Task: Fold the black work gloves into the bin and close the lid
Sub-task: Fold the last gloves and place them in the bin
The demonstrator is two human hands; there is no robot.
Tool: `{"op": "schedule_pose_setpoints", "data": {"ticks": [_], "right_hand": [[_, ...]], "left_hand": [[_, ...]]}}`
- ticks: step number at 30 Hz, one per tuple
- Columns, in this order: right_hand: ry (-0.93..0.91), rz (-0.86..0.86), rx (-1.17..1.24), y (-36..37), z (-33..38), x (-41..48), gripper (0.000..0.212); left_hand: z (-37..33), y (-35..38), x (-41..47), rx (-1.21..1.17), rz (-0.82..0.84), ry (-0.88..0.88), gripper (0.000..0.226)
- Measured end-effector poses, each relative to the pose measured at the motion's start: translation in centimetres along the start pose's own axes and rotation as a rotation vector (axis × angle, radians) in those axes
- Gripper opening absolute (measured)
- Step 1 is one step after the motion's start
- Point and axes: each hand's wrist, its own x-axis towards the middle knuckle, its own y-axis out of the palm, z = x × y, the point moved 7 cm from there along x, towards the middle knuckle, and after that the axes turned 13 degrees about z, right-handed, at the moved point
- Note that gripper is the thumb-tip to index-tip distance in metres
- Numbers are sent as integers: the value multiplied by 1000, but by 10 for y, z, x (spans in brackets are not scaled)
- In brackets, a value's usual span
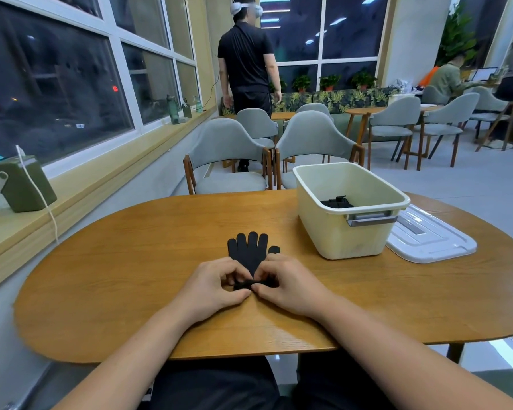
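Night-dark windows and grey chairs frame an oval wooden table [131, 261], where a black glove [251, 253] is laid flat, fingers pointing away. Its cuff is pinched and rolled by both hands: the left hand [216, 287] and right hand [288, 284] are curled, thumbs and fingertips closed on the near edge. A cream bin [347, 229] is set just beyond to the right, with something black, probably a folded glove [336, 202], seen at its bottom. The white lid [430, 236] is lying on the table beside the bin. Folding appears to be in hand; next, the roll would need carrying forward toward the glove's fingers before placement. Whether one glove or a stacked pair is being held cannot be made out.
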Motion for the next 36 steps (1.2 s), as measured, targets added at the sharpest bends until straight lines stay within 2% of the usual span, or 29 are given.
{"op": "schedule_pose_setpoints", "data": {"ticks": [8,12,19,29,34,36], "right_hand": [[34,-37,138,-6,-4,-3,12],[19,-16,129,-4,-2,-4,29],[37,-15,205,-6,-2,-3,7],[129,-42,95,-4,-11,1,11],[107,-73,73,-6,-9,0,2],[74,-77,53,-5,-7,-1,9]], "left_hand": [[7,-2,0,-23,-42,-49,25],[10,-3,0,-115,-40,-62,19],[11,-2,2,-79,-36,-81,2],[5,-5,0,72,-90,-52,9],[-8,-3,-3,173,-88,49,20],[-10,-2,-3,216,-75,63,20]]}}
